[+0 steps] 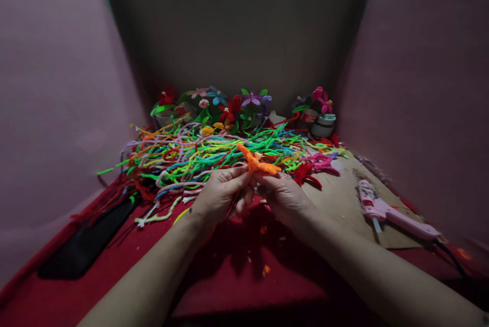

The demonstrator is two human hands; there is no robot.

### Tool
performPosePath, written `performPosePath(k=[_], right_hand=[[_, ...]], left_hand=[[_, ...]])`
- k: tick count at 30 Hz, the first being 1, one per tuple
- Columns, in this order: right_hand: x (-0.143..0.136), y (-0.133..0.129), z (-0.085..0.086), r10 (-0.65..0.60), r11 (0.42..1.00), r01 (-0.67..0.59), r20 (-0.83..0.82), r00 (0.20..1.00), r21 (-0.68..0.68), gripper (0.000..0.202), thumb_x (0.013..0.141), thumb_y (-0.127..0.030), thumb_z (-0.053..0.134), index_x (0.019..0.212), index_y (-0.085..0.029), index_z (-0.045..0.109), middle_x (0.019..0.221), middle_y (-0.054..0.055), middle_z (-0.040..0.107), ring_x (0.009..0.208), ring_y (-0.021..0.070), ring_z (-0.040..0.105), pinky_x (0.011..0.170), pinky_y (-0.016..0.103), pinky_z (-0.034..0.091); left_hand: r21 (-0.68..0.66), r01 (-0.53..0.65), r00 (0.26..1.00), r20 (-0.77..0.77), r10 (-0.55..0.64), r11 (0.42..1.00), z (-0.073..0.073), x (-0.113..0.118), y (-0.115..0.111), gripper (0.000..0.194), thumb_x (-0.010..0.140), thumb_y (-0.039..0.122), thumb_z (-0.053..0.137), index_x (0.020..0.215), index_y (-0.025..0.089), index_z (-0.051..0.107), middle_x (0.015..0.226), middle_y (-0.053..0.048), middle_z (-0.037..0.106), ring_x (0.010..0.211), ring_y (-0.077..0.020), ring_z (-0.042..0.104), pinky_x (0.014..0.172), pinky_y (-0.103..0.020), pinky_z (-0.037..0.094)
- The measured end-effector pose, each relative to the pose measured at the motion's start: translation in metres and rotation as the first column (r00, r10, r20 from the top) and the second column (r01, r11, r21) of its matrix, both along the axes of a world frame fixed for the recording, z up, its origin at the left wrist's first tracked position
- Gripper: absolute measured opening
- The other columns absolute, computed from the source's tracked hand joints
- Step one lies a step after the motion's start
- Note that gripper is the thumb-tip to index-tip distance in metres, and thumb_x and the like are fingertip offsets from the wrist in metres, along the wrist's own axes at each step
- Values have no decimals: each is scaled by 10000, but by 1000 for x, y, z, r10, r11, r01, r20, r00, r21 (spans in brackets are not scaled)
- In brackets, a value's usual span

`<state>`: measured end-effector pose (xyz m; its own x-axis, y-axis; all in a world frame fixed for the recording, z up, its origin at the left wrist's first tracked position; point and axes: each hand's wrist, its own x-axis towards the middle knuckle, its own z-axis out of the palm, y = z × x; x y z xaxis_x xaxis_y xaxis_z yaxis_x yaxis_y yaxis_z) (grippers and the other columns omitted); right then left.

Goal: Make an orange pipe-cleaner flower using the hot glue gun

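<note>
The left forearm (153, 271) and right forearm (374, 263) are bare, tapering smoothly to slimmer wrists (199, 215). The left hand (223, 184) and right hand (284, 194) are bare too. A small dark spot (190, 210) marks the left wrist.

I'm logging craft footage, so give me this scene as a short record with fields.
Left hand: fingers at the base of the orange flower
Right hand: fingers at the same flower's base
Behind hands: pile of multicoloured pipe cleaners
At back: row of fuzzy flowers
Right side: pink glue gun on cardboard
Left side: dark flat object
Surface: red
</note>
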<state>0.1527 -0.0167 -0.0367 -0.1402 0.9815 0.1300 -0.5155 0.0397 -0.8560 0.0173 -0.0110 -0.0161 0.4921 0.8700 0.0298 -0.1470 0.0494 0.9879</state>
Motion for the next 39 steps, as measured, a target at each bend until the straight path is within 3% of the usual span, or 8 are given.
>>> performPosePath(k=[5,10,16,23,28,31,34,39], right_hand=[[-1,-1,1,-31,999,30,-56,998,-24,46,611,-174,644,627,-166,601,581,-20,544,530,109,422,559,271,347],[0,1,1,-41,998,44,-99,994,37,67,621,-171,682,663,-173,629,494,-54,434,517,93,363,509,242,295],[0,1,2,-41,997,36,70,997,68,211,686,-362,660,614,-176,589,482,-47,414,477,86,338,442,228,277],[2,-6,7,-102,987,73,211,972,141,290,736,-397,620,563,-173,554,525,-41,432,510,85,367,501,234,333],[7,-12,12,-235,937,143,275,932,318,150,727,-272,635,607,-184,654,625,-12,589,618,118,498,636,270,412],[8,-16,12,-311,888,121,383,870,444,104,743,-226,613,752,-228,717,775,20,659,762,169,559,728,321,433],[9,-19,12,-377,830,69,466,801,553,167,760,-188,590,818,-266,726,806,29,667,833,194,571,779,352,434],[9,-22,11,-391,755,-78,543,743,651,250,779,-157,573,938,-302,700,966,37,664,952,208,564,840,370,427]], left_hand=[[35,-60,996,-70,62,998,0,4,1,327,789,420,550,684,111,562,523,0,564,353,-71,484,352,-177,373],[40,-192,981,-7,193,981,-2,8,-3,299,742,427,605,688,142,530,536,36,551,327,-69,454,316,-192,368],[74,-192,981,-19,194,979,-1,4,-7,344,783,438,557,619,146,481,394,74,423,300,-15,286,325,-142,183],[188,-189,965,-146,218,964,4,5,-5,374,766,455,563,581,130,537,447,23,501,369,-57,418,384,-175,312],[146,-256,961,-72,268,956,18,-13,5,252,617,299,734,781,138,630,788,-32,671,711,-138,611,677,-229,476],[44,-332,943,31,331,942,29,-27,5,340,671,384,681,910,150,619,717,-23,645,615,-134,598,613,-260,489],[12,-263,964,46,262,965,38,-31,-5,380,658,461,662,815,115,643,715,-47,637,623,-143,590,611,-266,494],[-54,-215,974,-82,210,975,46,-25,-16,169,623,271,711,668,117,657,560,-7,600,471,-84,525,465,-177,411]])
